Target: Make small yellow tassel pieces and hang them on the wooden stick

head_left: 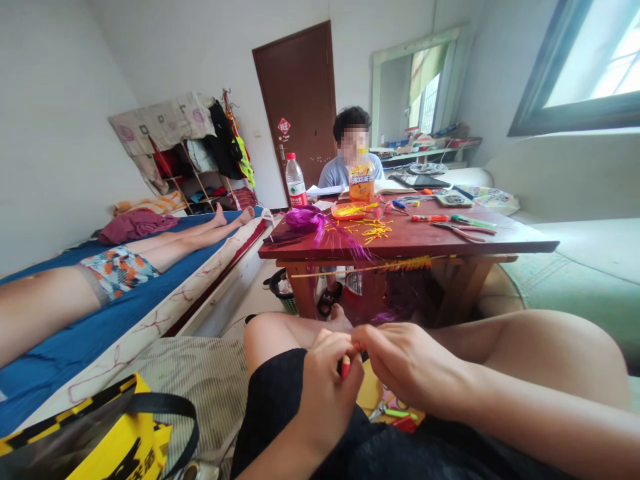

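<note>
My left hand (327,390) and my right hand (407,363) meet over my lap, fingertips pinched together on a small red piece (346,367). Both hands are closed round it; what the piece is I cannot make out. Under my hands lie yellow and red bits and a green tool (395,413) between my thighs. Ahead stands a low red table (400,243) with a bundle of purple fibre (307,220), scattered yellow sticks (375,231) and a yellow rod (360,268) along its front edge.
A person sits behind the table near an orange bottle (361,181) and a water bottle (295,180). Scissors (457,231) and pens lie on the table. Another person lies on the blue bed (60,347) at left. A yellow-black bag (100,440) sits at bottom left.
</note>
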`<state>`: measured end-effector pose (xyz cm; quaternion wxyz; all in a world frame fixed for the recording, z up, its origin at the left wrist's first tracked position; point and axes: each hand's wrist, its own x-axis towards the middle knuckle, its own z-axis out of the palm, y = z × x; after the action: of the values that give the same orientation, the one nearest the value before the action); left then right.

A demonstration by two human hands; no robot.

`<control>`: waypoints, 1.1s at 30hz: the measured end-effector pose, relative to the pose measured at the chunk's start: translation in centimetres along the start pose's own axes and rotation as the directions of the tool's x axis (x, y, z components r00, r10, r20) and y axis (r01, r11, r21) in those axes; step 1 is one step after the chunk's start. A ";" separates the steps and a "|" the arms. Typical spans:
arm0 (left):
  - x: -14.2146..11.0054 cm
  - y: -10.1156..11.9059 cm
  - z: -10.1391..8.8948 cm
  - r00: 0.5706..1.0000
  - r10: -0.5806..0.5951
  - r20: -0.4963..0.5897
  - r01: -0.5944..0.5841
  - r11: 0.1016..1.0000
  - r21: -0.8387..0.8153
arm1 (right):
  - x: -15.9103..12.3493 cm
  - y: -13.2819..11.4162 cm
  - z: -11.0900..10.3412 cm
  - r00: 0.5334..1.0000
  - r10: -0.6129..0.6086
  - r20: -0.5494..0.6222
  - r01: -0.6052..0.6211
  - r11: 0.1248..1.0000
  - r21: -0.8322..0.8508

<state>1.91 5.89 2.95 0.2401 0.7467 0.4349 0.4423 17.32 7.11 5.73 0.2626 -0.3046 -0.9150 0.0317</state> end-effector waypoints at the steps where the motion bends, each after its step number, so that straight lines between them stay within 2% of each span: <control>1: 0.3 0.1 -0.1 0.987 -0.158 0.036 0.161 0.977 -0.137 | -0.3 0.3 0.0 0.986 -0.164 -0.007 0.163 0.983 -0.088; 2: 0.6 0.2 -0.1 0.952 -0.291 0.092 0.305 0.911 -0.278 | -0.6 0.5 0.1 0.954 -0.300 -0.016 0.293 0.942 -0.166; 4: 0.9 0.2 -0.1 0.857 -0.453 0.244 0.511 0.694 -0.506 | -1.2 1.0 0.3 0.892 -0.449 -0.043 0.422 0.864 -0.277; 6: 1.1 0.2 0.0 0.776 -0.516 0.362 0.614 0.488 -0.621 | -1.6 1.3 0.4 0.871 -0.485 -0.077 0.440 0.840 -0.317; 7: 1.0 0.1 0.0 0.749 -0.531 0.396 0.638 0.417 -0.648 | -1.7 1.3 0.5 0.869 -0.486 -0.088 0.438 0.841 -0.318; 8: 1.0 0.1 0.1 0.737 -0.536 0.411 0.646 0.379 -0.663 | -1.8 1.3 0.6 0.874 -0.476 -0.094 0.430 0.850 -0.306; 9: 0.9 0.1 0.2 0.744 -0.527 0.411 0.640 0.386 -0.665 | -1.8 1.2 0.6 0.886 -0.454 -0.096 0.414 0.866 -0.280; 10: 0.8 0.1 0.2 0.776 -0.502 0.383 0.612 0.449 -0.651 | -1.8 1.1 0.7 0.904 -0.416 -0.094 0.385 0.891 -0.240; 12: 0.4 0.2 0.3 0.884 -0.389 0.258 0.466 0.701 -0.539 | -1.5 0.8 0.7 0.956 -0.275 -0.104 0.263 0.958 -0.114; 14: 0.0 0.3 0.4 0.976 -0.196 0.097 0.217 0.926 -0.309 | -1.2 0.5 0.7 0.996 -0.023 -0.088 0.031 0.995 0.097; 15: -0.3 0.3 0.4 0.996 -0.088 0.028 0.092 0.980 -0.177 | -1.0 0.3 0.6 0.991 0.122 -0.055 -0.107 0.969 0.225; 16: -0.6 0.3 0.5 0.999 0.024 -0.023 -0.025 0.998 -0.054 | -0.8 0.2 0.6 0.967 0.255 -0.001 -0.238 0.904 0.356; 18: -1.0 0.2 0.4 0.964 0.259 -0.066 -0.247 0.957 0.155 | -0.4 0.0 0.5 0.894 0.425 0.140 -0.423 0.699 0.576; 21: -1.4 -0.5 0.2 0.839 0.543 0.001 -0.511 0.789 0.340 | 0.2 0.1 0.7 0.832 0.481 0.277 -0.499 0.431 0.752; 23: -1.3 -0.9 0.0 0.772 0.633 0.062 -0.606 0.703 0.371 | 0.5 0.3 0.8 0.822 0.472 0.319 -0.505 0.346 0.790; 24: -1.2 -0.9 -0.1 0.755 0.650 0.086 -0.629 0.680 0.378 | 0.6 0.3 0.8 0.822 0.466 0.328 -0.507 0.338 0.793; 25: -1.0 -0.9 -0.2 0.754 0.649 0.101 -0.633 0.677 0.376 | 0.6 0.4 0.7 0.826 0.466 0.318 -0.507 0.365 0.781; 26: -0.8 -0.8 -0.4 0.775 0.624 0.100 -0.613 0.703 0.362 | 0.6 0.3 0.7 0.834 0.473 0.283 -0.502 0.439 0.746; 27: -0.6 -0.5 -0.4 0.822 0.562 0.088 -0.557 0.764 0.325 | 0.5 0.3 0.5 0.855 0.470 0.220 -0.481 0.557 0.677; 28: -0.3 -0.2 -0.5 0.890 0.450 0.076 -0.453 0.853 0.258 | 0.3 0.3 0.4 0.895 0.428 0.126 -0.418 0.707 0.570; 29: 0.0 0.0 -0.6 0.954 0.291 0.071 -0.299 0.941 0.156 | 0.0 0.3 0.2 0.948 0.317 0.022 -0.297 0.858 0.420; 30: 0.3 0.3 -0.6 0.992 0.101 0.081 -0.103 0.994 0.024 | -0.2 0.3 0.0 0.988 0.142 -0.062 -0.124 0.964 0.237; 31: 0.6 0.5 -0.6 0.989 -0.092 0.117 0.106 0.987 -0.124 | -0.5 0.4 -0.1 0.992 -0.063 -0.106 0.069 0.996 0.051; 32: 0.8 0.7 -0.6 0.950 -0.259 0.173 0.298 0.916 -0.267 | -0.8 0.4 -0.2 0.961 -0.252 -0.114 0.240 0.965 -0.109; 33: 1.1 0.7 -0.6 0.893 -0.380 0.242 0.448 0.804 -0.391 | -1.1 0.5 -0.3 0.914 -0.391 -0.106 0.360 0.904 -0.232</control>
<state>1.94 6.41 4.28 0.5244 0.5916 0.4575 0.4070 18.49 6.92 5.39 0.2985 -0.1494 -0.9325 -0.1381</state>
